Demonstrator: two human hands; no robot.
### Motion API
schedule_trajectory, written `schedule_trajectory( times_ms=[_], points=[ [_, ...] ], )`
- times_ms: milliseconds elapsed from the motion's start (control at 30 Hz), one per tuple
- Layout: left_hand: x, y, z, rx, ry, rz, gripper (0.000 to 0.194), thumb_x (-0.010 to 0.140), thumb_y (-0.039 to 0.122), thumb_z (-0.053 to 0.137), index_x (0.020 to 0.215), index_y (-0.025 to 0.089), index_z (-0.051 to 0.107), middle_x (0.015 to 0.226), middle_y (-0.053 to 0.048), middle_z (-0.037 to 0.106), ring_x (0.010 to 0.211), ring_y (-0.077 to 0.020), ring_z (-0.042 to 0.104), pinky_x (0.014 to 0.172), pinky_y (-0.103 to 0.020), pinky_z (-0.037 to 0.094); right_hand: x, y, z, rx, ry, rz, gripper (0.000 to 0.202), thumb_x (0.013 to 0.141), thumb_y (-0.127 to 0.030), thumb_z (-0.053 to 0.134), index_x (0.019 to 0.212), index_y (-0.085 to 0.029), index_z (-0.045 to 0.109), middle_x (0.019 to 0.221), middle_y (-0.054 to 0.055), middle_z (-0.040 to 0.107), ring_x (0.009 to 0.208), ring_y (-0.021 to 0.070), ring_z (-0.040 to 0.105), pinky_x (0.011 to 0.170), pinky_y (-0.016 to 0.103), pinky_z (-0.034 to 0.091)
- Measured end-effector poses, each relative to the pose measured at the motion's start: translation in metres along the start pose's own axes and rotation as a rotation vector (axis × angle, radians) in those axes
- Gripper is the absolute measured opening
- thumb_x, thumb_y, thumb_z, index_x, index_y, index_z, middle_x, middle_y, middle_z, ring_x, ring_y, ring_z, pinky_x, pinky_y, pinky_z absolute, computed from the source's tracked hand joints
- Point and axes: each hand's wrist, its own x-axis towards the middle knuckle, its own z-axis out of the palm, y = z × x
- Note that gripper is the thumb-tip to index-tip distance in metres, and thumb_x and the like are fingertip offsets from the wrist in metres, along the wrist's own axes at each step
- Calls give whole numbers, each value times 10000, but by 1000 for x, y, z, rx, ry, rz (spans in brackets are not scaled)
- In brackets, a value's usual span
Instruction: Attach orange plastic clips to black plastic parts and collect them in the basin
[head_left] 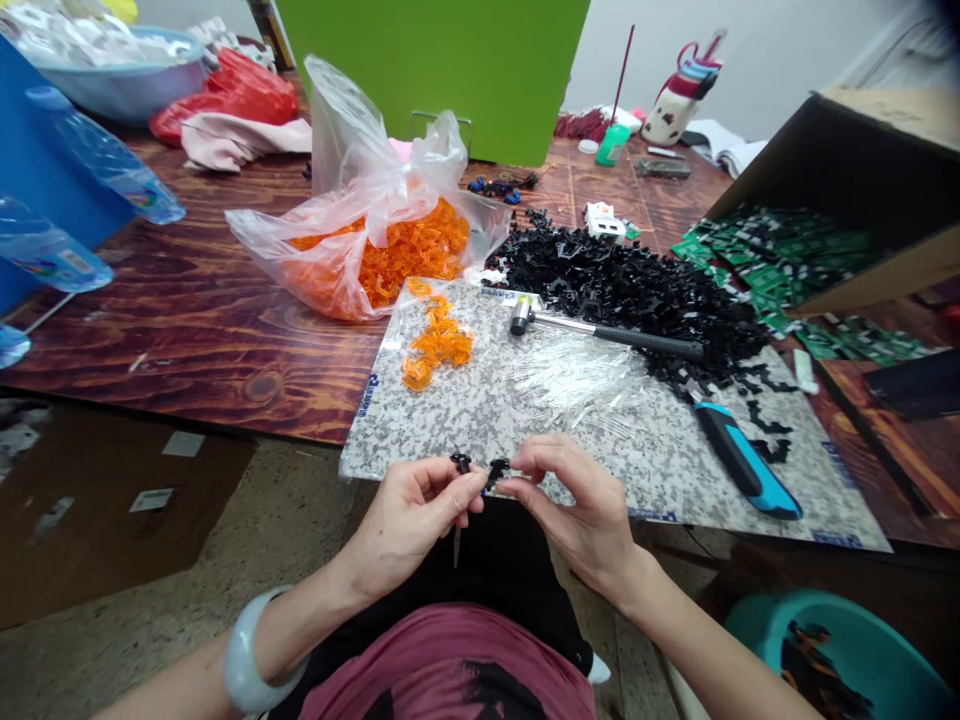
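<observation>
Just off the front edge of the speckled grey board (450, 430), my two hands are close together. My left hand (420, 510) is closed on a small black plastic part (460, 462), pinched by thumb and fingers. A thin pointed piece (457, 548) sticks out below that hand; what it belongs to is hidden. With thumb and forefinger, my right hand (581, 505) grips another small black plastic piece (498, 468), which is right beside the left fingertips. Whether the two pieces touch I cannot tell.
On the board are orange plastic parts (442, 342), a hammer (615, 336), thin clear strips (574, 380), a heap of black parts (622, 285) and a blue-black handled tool (746, 460). Behind stand a bag of orange parts (405, 250) and a box (840, 200). A teal tub (757, 610) is lower right.
</observation>
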Motion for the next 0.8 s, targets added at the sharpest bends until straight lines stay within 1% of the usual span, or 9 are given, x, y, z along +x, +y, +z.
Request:
schedule_trajectory(
  times_ms=[100,200,267,333,433,533,600,700,800],
  points=[
    [0,-2,2,-26,31,-24,338,780,423,610,610,131,627,523,22,538,482,-83,449,469,-194,339,-2,-3,1,-70,19,-33,62,851,-142,588,858,-203,596,804,41,609,749,157,581,680,296,497],
    [0,-5,5,-65,90,-23,322,773,419,617,631,130,627,547,20,554,492,-85,457,472,-195,346,-8,-5,7,-55,18,-15,78,858,-125,563,841,-198,585,773,36,609,734,154,580,673,290,490],
    [0,-7,7,-73,107,-20,317,775,417,614,641,130,620,548,24,549,487,-82,444,470,-194,343,-13,-6,11,-30,21,44,74,861,-133,551,820,-193,564,740,26,601,697,146,572,646,279,481],
    [0,-9,7,-66,100,-23,323,781,423,607,647,130,611,545,28,540,485,-79,436,469,-193,340,-16,-7,15,-10,34,136,61,858,-152,552,810,-189,549,718,18,595,659,136,565,619,265,473],
    [0,-8,6,-55,65,-38,332,781,430,599,649,125,607,546,27,533,488,-78,440,471,-193,342,-16,-10,17,41,28,283,32,845,-183,562,818,-185,546,700,6,592,612,120,564,575,239,470],
    [0,-5,3,-51,23,-38,312,763,405,611,635,121,610,542,25,533,485,-76,441,471,-191,344,-12,-13,15,99,-5,358,47,840,-200,561,799,-182,545,662,-11,579,563,105,549,528,217,455],
    [1,-4,3,-46,17,-31,297,755,388,615,627,120,611,543,22,537,484,-76,443,472,-192,346,-10,-13,15,125,-8,369,60,838,-208,565,789,-178,549,655,-12,580,559,105,549,526,215,457],
    [1,-4,3,-31,42,-26,297,770,385,602,638,120,610,547,19,537,491,-81,450,477,-195,355,-11,-9,15,145,19,370,70,835,-228,592,798,-175,565,691,0,604,595,114,569,565,228,475],
    [1,-7,5,-5,44,-8,306,799,385,580,639,124,599,542,22,529,493,-82,449,476,-193,356,-13,-4,15,108,55,330,79,842,-235,603,791,-183,572,705,3,606,606,117,565,569,233,472]
  ],
)
